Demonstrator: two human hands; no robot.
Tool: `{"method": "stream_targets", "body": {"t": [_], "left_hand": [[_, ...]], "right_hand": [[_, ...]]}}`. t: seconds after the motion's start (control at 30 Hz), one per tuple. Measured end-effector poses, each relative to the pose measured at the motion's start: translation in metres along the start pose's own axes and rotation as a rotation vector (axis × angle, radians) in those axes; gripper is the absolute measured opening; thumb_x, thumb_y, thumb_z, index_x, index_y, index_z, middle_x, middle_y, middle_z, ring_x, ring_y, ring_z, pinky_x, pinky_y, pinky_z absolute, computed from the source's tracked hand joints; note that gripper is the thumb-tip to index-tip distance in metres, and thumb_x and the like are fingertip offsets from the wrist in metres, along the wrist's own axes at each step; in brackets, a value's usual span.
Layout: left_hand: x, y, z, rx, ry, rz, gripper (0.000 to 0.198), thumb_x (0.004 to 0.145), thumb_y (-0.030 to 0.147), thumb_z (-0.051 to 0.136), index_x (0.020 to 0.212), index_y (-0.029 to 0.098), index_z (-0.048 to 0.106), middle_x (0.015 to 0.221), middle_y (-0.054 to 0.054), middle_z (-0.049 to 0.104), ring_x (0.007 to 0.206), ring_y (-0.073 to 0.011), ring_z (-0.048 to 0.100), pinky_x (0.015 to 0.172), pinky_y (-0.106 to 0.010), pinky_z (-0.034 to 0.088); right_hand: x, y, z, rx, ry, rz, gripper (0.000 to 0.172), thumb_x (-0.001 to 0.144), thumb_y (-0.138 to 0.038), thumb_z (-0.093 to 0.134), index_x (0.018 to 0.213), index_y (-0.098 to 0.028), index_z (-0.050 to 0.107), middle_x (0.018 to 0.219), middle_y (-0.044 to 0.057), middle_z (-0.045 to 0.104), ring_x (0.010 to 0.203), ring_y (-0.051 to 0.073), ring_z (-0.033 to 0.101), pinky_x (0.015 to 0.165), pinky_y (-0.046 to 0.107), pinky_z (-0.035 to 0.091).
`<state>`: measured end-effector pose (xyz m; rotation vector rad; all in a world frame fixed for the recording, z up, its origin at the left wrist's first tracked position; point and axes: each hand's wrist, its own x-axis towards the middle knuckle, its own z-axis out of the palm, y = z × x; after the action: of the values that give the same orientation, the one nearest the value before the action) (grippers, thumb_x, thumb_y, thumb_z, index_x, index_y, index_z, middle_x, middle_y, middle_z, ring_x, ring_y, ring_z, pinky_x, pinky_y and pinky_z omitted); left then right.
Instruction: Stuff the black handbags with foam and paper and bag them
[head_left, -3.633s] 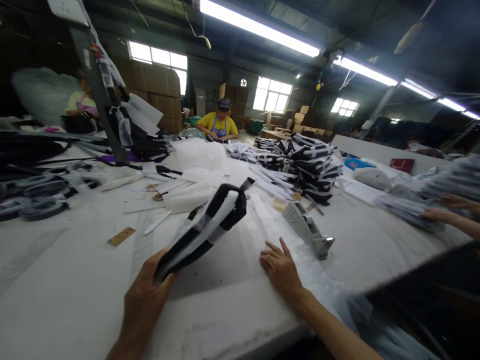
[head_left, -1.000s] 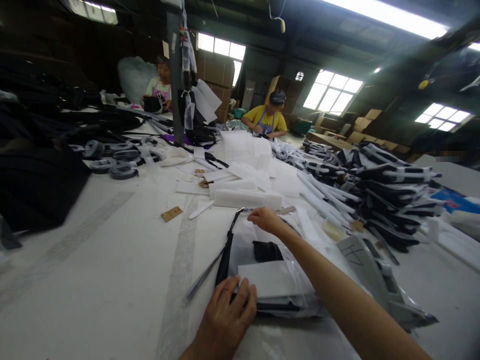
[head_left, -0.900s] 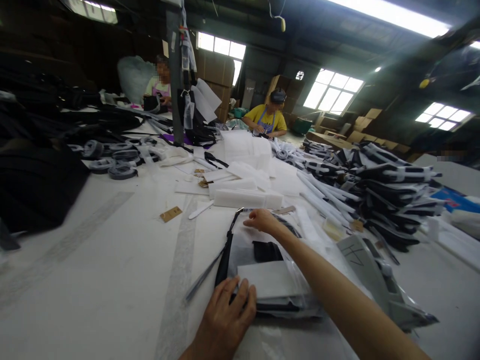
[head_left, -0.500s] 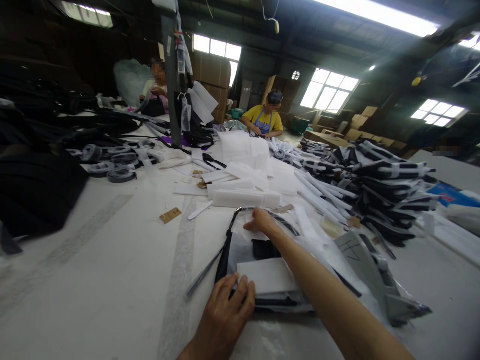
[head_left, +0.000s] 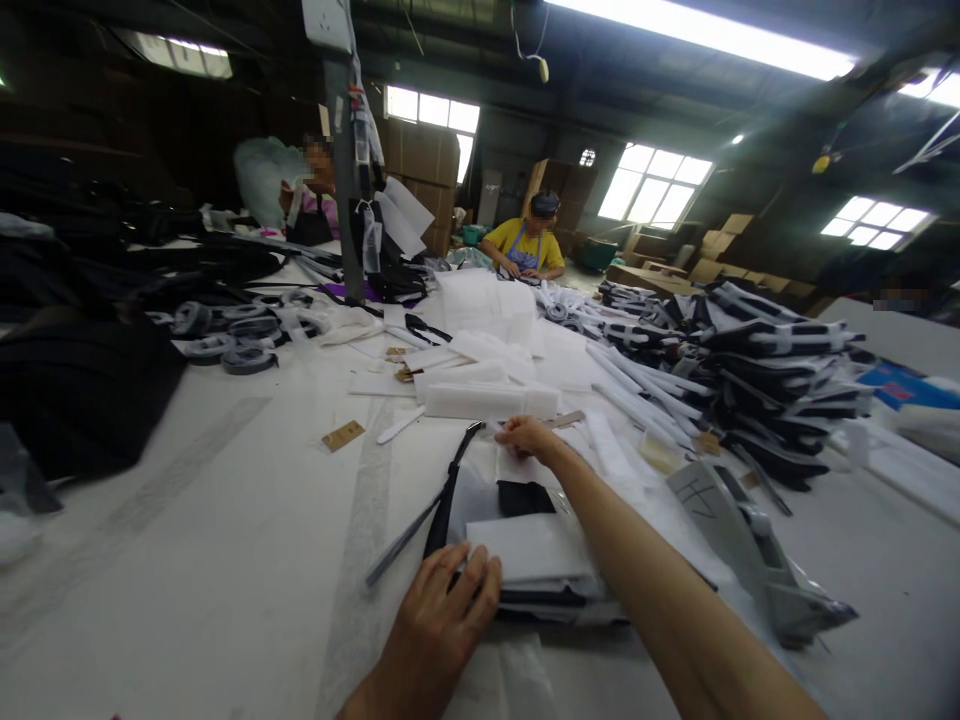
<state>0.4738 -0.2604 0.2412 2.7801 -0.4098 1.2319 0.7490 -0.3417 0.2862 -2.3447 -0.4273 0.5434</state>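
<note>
A black bag [head_left: 525, 498] lies flat on the table in front of me, with a folded white sheet [head_left: 529, 548] on its near part. My left hand [head_left: 454, 605] rests on the bag's near left corner, its fingers spread over the sheet's edge and its thumb hidden. At the bag's far end my right hand [head_left: 527, 438] has its fingers pinched together; what is between them is too small to make out. Just left of those fingertips is the shiny end of a black strap [head_left: 454, 468], which runs down the bag's left side.
White sheets [head_left: 487, 400] are heaped beyond the bag. A brown tag [head_left: 343, 435] and rolled grey strips [head_left: 250, 358] lie left. A grey tape dispenser-like object [head_left: 739, 540] stands right, before stacked black-and-white pieces [head_left: 772, 370]. Two people sit across the table.
My right hand's fingers have closed at the far end of the bag. The curved strap beneath it no longer shows. My left hand has shifted slightly left and stays on the bag.
</note>
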Motion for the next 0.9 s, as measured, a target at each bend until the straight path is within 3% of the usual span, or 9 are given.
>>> {"method": "stream_targets", "body": {"t": [0.13, 0.27, 0.47, 0.63, 0.77, 0.9], "left_hand": [[0.000, -0.005, 0.001, -0.005, -0.022, 0.005, 0.038, 0.101, 0.015, 0.031, 0.123, 0.019, 0.062, 0.116, -0.007, 0.066, 0.113, -0.0188, 0.057, 0.096, -0.033, 0.050], [-0.004, -0.008, 0.006, -0.022, -0.023, 0.012, 0.038, 0.101, 0.016, 0.030, 0.123, 0.019, 0.062, 0.115, -0.008, 0.067, 0.112, -0.0187, 0.058, 0.095, -0.033, 0.051], [-0.003, -0.006, 0.008, -0.034, 0.009, 0.016, 0.035, 0.100, 0.013, 0.034, 0.119, 0.016, 0.063, 0.113, -0.006, 0.068, 0.109, -0.0206, 0.060, 0.093, -0.036, 0.053], [0.003, -0.006, 0.007, -0.071, 0.049, 0.065, 0.033, 0.099, 0.009, 0.035, 0.118, 0.012, 0.062, 0.113, -0.009, 0.067, 0.116, -0.0213, 0.059, 0.099, -0.037, 0.052], [0.005, -0.008, 0.009, -0.121, 0.038, 0.073, 0.033, 0.100, 0.011, 0.034, 0.120, 0.011, 0.060, 0.111, -0.011, 0.067, 0.109, -0.0210, 0.062, 0.092, -0.035, 0.055], [0.004, -0.008, 0.013, -0.187, 0.030, 0.018, 0.030, 0.097, 0.010, 0.039, 0.120, 0.012, 0.059, 0.112, -0.012, 0.067, 0.104, -0.0211, 0.064, 0.087, -0.034, 0.057]], "right_hand": [[-0.008, -0.005, -0.006, 0.138, -0.063, 0.026, 0.030, 0.073, -0.032, 0.082, 0.080, -0.017, 0.056, 0.056, -0.005, 0.058, 0.050, 0.011, 0.058, 0.052, 0.022, 0.049], [-0.028, -0.011, -0.007, 0.243, -0.093, -0.023, 0.034, 0.070, -0.018, 0.079, 0.096, -0.017, 0.057, 0.065, -0.005, 0.062, 0.054, 0.011, 0.060, 0.055, 0.022, 0.051], [-0.073, -0.010, -0.006, 0.218, 0.004, -0.192, 0.050, 0.061, -0.019, 0.082, 0.106, -0.017, 0.062, 0.063, -0.007, 0.059, 0.058, 0.012, 0.057, 0.056, 0.021, 0.046], [-0.093, -0.016, -0.004, 0.095, 0.089, -0.247, 0.017, 0.070, -0.029, 0.074, 0.079, -0.016, 0.069, 0.066, -0.001, 0.066, 0.064, 0.016, 0.062, 0.058, 0.022, 0.046], [-0.110, -0.024, -0.002, 0.054, 0.168, -0.289, 0.019, 0.075, -0.035, 0.072, 0.069, -0.017, 0.071, 0.064, -0.001, 0.068, 0.066, 0.017, 0.063, 0.061, 0.023, 0.046], [-0.149, -0.011, 0.016, -0.087, 0.223, -0.500, 0.015, 0.084, -0.034, 0.069, 0.077, -0.023, 0.077, 0.074, 0.001, 0.075, 0.070, 0.018, 0.069, 0.068, 0.026, 0.051]]}}
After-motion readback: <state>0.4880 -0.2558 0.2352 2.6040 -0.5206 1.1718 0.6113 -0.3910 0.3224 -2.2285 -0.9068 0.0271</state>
